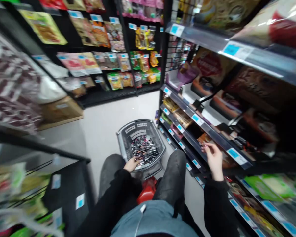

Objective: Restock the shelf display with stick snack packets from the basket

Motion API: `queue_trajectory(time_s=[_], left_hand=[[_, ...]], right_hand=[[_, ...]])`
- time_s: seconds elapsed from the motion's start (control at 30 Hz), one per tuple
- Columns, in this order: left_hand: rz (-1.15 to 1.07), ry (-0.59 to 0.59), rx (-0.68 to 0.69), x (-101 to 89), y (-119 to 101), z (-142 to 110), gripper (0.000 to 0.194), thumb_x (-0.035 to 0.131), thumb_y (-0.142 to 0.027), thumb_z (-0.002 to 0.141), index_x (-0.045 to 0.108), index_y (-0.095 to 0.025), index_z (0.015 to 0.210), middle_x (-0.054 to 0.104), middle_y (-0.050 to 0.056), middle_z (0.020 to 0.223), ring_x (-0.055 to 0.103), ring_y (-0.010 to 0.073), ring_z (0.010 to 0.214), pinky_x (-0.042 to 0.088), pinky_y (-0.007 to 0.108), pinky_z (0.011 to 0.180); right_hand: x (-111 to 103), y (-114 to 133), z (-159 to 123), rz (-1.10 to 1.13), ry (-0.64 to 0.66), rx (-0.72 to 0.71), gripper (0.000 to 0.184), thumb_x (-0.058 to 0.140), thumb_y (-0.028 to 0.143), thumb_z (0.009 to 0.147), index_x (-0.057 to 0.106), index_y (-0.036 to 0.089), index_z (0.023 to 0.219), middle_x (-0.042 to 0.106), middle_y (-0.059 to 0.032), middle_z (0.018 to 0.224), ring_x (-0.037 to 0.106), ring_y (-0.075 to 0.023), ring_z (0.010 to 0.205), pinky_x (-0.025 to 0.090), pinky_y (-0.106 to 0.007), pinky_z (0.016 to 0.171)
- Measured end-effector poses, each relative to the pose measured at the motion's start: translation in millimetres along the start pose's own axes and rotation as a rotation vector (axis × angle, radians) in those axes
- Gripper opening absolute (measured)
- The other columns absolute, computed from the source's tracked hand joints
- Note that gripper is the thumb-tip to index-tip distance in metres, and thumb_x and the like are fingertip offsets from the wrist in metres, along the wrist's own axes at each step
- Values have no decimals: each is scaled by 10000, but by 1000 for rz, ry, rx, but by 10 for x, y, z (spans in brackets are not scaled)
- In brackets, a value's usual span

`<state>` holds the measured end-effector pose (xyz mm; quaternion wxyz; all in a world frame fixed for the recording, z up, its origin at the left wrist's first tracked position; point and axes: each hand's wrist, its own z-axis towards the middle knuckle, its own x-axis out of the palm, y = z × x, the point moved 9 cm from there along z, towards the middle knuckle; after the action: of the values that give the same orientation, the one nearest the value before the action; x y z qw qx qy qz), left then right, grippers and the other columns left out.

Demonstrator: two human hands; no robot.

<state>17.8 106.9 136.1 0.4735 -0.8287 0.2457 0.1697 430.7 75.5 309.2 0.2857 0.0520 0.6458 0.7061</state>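
Right shelf unit: black tiers (212, 132) rising beside and above the right hand, with large bags (286, 28) on the tier high beyond it and green packs (266, 186) lower, to its right.
Back rack: a dark rack (108, 99) well ahead of both hands, hung with rows of small bright bags.
Floor: pale tiles (96, 123) below both hands, running forward to the foot of the back rack.
Left shelf: a dark panel (66, 179) and blurred packs, well to the left of the left hand.
Cardboard box: brown (61, 113), ahead and left of the left hand, under white wrapping.
Basket: grey and open (138, 126), between the person's knees, just ahead of the left hand and well left of the right.
Red object: partly hidden (147, 191), just behind the basket, right of the left hand.
Heap: many small dark pieces (145, 148) inside the basket, just ahead of the left hand's fingertips.
Right hand: raised (215, 160) before a shelf opening, thumb and fingertips nearly meeting; blur hides whether they grip anything.
Left hand: low (131, 164) over the basket's near-left rim, fingers bent inward; whether they grip a piece, I cannot tell.
Price label: blue and white (236, 155), just right of the right hand.
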Motion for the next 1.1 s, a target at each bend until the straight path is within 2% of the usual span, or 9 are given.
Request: queue_trajectory(time_s=[0.13,0.23,0.37,0.63,0.73,0.8,0.97,1.03,1.1], left_hand=[[32,138,63,259,87,-179,495,598,-512,618,590,-155,961,698,59,883,615,264,974,478,314,819],[-61,232,143,416,26,-366,558,590,-576,584,603,-182,978,695,63,974,603,265,1019,439,343,925],[-155,328,165,529,-117,-534,585,597,-607,560,623,-188,967,695,71,988,600,273,1028,424,370,958],[-196,292,206,381,-279,-588,515,607,-527,596,624,-186,982,692,70,995,596,266,1033,419,368,961],[-201,287,216,337,-314,-640,497,597,-513,610,629,-189,986,688,67,1008,595,256,1038,432,345,947],[-211,273,225,301,-361,-685,482,590,-502,622,631,-194,990,687,64,1015,596,253,1036,439,342,940],[-233,257,307,205,-696,-867,414,560,-454,688,635,-194,1001,687,58,1017,605,252,1015,443,360,933],[-215,234,363,161,-921,-973,390,529,-428,738,626,-189,1030,682,61,1031,602,245,1018,442,360,934],[-190,163,449,93,-1197,-1107,387,485,-404,794,595,-193,1100,661,66,1081,587,232,1043,435,360,943]], right_hand=[[-995,585,513,-761,-310,-232,240,448,280,839,600,141,964,632,-127,945,591,-233,888,433,-391,829],[-1355,615,1032,-1226,-242,-71,265,457,204,823,579,88,1028,606,-199,971,577,-277,928,422,-386,797],[-1440,124,1511,-1409,27,261,349,505,235,809,534,37,1095,583,-237,996,577,-283,928,418,-353,744],[-1344,-76,1809,-1448,66,93,299,386,241,869,587,100,1039,570,-209,1020,542,-267,936,383,-352,721],[-1496,32,1778,-1389,-93,135,336,336,226,877,621,99,1000,591,-215,942,563,-279,861,386,-376,680],[-1636,264,1637,-1339,-353,95,375,307,243,884,616,86,1026,587,-232,951,568,-299,853,395,-393,652],[-1743,1013,831,-1032,-931,-222,373,353,321,876,622,113,1030,612,-198,927,575,-314,874,416,-408,695],[-1623,1211,461,-763,-1028,-332,330,412,350,857,631,128,966,615,-164,871,573,-290,848,420,-390,730],[-1340,1249,217,-399,-956,-351,281,473,401,822,611,155,822,578,-92,734,559,-236,716,441,-358,670]])
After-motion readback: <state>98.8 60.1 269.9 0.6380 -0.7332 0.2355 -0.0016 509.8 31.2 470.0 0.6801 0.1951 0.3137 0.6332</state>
